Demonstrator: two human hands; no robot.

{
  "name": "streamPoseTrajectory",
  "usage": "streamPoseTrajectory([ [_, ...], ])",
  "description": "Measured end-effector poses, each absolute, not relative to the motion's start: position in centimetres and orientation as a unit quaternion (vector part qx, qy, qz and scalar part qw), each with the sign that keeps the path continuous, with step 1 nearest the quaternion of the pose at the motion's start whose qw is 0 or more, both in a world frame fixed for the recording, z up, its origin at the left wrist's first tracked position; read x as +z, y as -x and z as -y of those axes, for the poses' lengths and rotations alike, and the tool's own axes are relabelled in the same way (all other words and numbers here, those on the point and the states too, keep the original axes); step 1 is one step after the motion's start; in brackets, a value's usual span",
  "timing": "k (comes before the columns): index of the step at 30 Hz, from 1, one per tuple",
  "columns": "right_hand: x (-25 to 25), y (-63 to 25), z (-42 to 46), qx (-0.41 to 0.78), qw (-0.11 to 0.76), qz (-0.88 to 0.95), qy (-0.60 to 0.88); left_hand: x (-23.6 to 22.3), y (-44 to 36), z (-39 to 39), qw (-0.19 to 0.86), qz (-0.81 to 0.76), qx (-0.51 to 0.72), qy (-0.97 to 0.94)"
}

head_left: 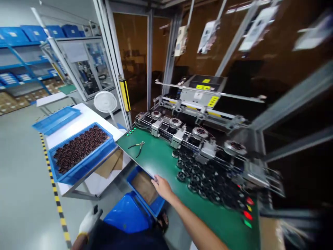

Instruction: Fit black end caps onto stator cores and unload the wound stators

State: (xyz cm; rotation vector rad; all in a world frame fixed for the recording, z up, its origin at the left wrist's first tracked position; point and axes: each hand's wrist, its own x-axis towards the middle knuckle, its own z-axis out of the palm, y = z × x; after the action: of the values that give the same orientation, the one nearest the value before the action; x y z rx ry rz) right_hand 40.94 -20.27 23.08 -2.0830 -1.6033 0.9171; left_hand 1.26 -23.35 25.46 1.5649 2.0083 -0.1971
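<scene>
My right hand (162,186) is bare and hovers at or touches the front edge of the green worktop (153,156), above a blue bin (135,170). Its fingers are curled together; a small dark spot shows at the fingertips, too small to name. My left hand (90,220), in a white glove with dark fingertips, hangs low beside my body. Its thumb and finger stand slightly apart, with nothing visible between them. Pliers (140,146) lie spread on the worktop. Many black round motor-like parts (200,177) are crowded on its right side.
A blue crate (111,140) of small dark copper-coloured parts stands on the white table at left, with a fan (105,101) behind. Winding stations (177,137) line the worktop's back. A blue cover (127,213) is near my legs. Lit buttons (248,215) are at right.
</scene>
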Motion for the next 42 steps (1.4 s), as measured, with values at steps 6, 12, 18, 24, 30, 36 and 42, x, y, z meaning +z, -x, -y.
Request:
streamPoseTrajectory([
  [6, 23.4, -41.0, 7.6, 0.323, 0.141, 0.601, 0.717, 26.3, -7.4, 16.2, 0.356, -0.768, -0.008, -0.533],
  [12, 22.3, -38.7, 1.0, 0.315, 0.152, 0.536, 0.768, 25.5, -13.4, 5.2, 0.329, -0.700, 0.032, -0.633],
  [18, 20.6, -35.6, -3.8, 0.271, 0.168, 0.380, 0.868, 22.3, -20.4, -10.1, 0.259, -0.544, -0.032, -0.797],
  [24, 21.4, -36.6, -6.3, 0.287, 0.193, 0.316, 0.883, 20.7, -24.1, -13.8, 0.405, -0.466, -0.106, -0.779],
  [30, 25.4, -40.9, -3.3, 0.406, 0.278, 0.340, 0.801, 22.3, -28.6, -8.4, 0.602, -0.425, -0.081, -0.671],
  [36, 29.5, -45.7, 2.4, 0.624, 0.332, 0.213, 0.674, 25.3, -30.4, -5.2, 0.680, -0.366, -0.076, -0.631],
  [42, 36.4, -53.9, 1.1, 0.620, 0.349, 0.254, 0.655, 20.8, -26.7, -7.1, 0.289, -0.430, -0.042, -0.854],
])
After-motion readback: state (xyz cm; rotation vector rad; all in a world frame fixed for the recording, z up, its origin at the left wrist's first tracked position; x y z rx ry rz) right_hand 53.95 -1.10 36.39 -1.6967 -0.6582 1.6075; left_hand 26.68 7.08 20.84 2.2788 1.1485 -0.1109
